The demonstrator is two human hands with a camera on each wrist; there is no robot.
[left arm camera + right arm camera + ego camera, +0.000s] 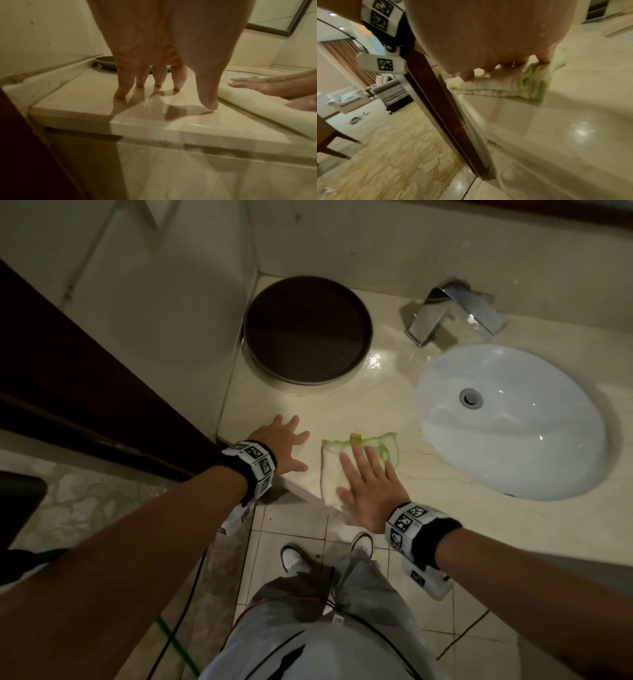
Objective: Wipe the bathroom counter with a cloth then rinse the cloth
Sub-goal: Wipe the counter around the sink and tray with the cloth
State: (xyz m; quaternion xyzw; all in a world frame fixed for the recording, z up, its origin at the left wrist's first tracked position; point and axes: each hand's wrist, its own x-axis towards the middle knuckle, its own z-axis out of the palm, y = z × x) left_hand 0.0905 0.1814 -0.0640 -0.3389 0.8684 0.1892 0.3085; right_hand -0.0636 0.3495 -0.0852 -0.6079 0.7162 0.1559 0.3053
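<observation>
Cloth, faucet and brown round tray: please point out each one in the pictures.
cloth (330,470): head view, on the bare white part left of the right hand.
faucet (424,321): head view, on the chrome spout.
brown round tray (306,328): head view, on its dark flat bottom.

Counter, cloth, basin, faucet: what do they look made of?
Counter: looks like polished beige marble or a stone lookalike; faint veins, glossy wet glare.
Cloth: soft ribbed fabric, probably microfibre or terry, white with green edging.
Basin: glazed white ceramic by its smooth sheen.
Faucet: chromed metal, mirror-bright angular faces.
</observation>
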